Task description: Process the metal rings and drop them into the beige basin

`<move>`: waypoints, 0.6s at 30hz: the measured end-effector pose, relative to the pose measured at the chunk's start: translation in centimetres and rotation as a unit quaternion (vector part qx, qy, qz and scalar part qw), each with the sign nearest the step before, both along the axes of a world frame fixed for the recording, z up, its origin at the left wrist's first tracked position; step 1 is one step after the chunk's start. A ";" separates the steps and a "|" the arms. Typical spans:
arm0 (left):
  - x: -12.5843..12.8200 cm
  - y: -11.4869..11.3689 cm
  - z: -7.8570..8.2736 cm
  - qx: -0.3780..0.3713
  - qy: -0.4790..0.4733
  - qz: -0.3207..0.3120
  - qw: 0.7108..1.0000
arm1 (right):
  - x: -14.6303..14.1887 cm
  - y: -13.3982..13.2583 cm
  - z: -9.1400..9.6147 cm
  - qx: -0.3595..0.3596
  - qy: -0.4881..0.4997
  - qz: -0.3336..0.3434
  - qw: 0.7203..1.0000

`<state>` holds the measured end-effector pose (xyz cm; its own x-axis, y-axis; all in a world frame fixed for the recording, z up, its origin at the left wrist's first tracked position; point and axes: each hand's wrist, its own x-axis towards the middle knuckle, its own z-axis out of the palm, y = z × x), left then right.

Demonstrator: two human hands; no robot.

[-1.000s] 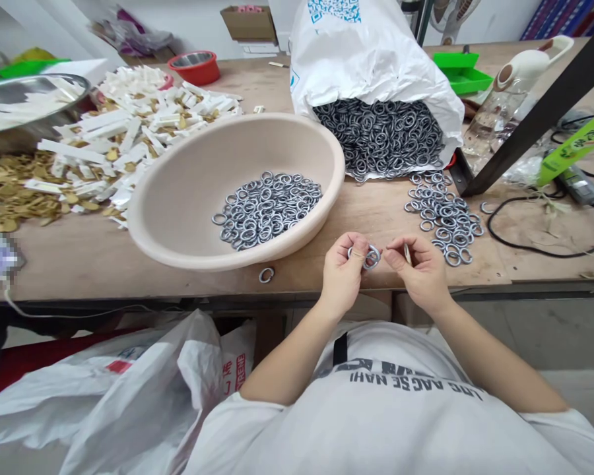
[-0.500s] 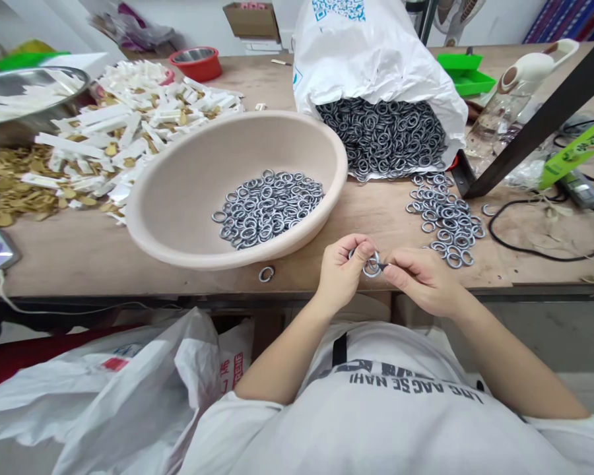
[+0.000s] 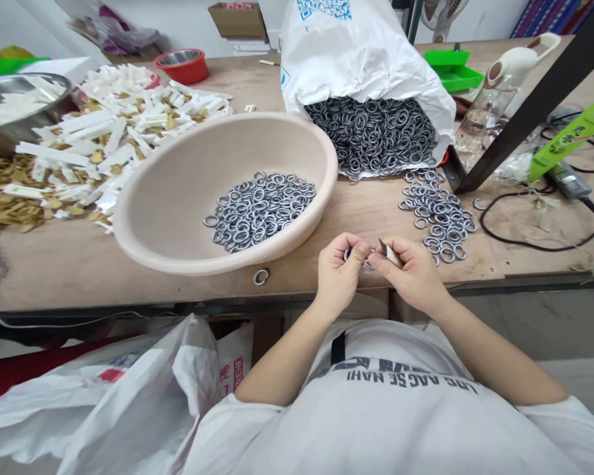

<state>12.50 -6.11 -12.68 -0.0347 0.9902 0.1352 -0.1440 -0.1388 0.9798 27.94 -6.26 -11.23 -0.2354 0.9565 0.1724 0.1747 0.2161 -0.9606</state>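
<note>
So the step in hand looks like fiddly close-up work on metal rings, both hands together over the near edge of the worktable point(image 3: 366, 208). The left hand point(image 3: 340, 272) has a narrow pinch, thumb against fingers, on a couple of rings point(image 3: 347, 254) that poke out between the two hands. The right hand point(image 3: 414, 272) is pinched around a short flat tool point(image 3: 392, 254), dark tip sticking up and pale body in the fingers. Could be a little blade, but it's half covered, so don't quote me. Can't tell if the tip touches a ring either; looks apart to me.

I'd say the next move calls for a steady left pinch and some care about where that tip points, since the left thumb is right beside it.

Left of the hands there's a beige plastic basin point(image 3: 205, 265) with a heap of rings inside, and one stray ring point(image 3: 262, 283) just off its near side. A loose ring pile point(image 3: 443, 214) sits to the right, with a white sack point(image 3: 351, 56) spilling more on the far side.
</note>
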 end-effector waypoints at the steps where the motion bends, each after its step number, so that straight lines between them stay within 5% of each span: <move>1: 0.2 -0.1 -0.1 0.001 -0.001 0.011 1.000 | -0.4 -0.2 -0.1 -0.018 0.024 -0.007 1.000; 9: 1.0 -0.8 -0.6 -0.010 0.010 0.013 1.000 | -1.7 -0.2 -1.3 -0.112 0.199 -0.045 0.973; 13: 0.8 -0.9 -0.1 0.017 0.053 -0.014 0.998 | -1.7 0.2 -1.7 -0.137 0.236 -0.020 0.962; 18: 1.1 -0.9 -0.7 -0.026 -0.003 -0.028 0.999 | -1.7 0.2 -1.2 -0.110 0.207 0.000 0.972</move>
<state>13.65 -6.99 -13.35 0.0203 0.9963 0.0831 -0.1556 -0.0789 0.9847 26.28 -6.04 -12.42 -0.1883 0.9811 0.0440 -0.2375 -0.0020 -0.9714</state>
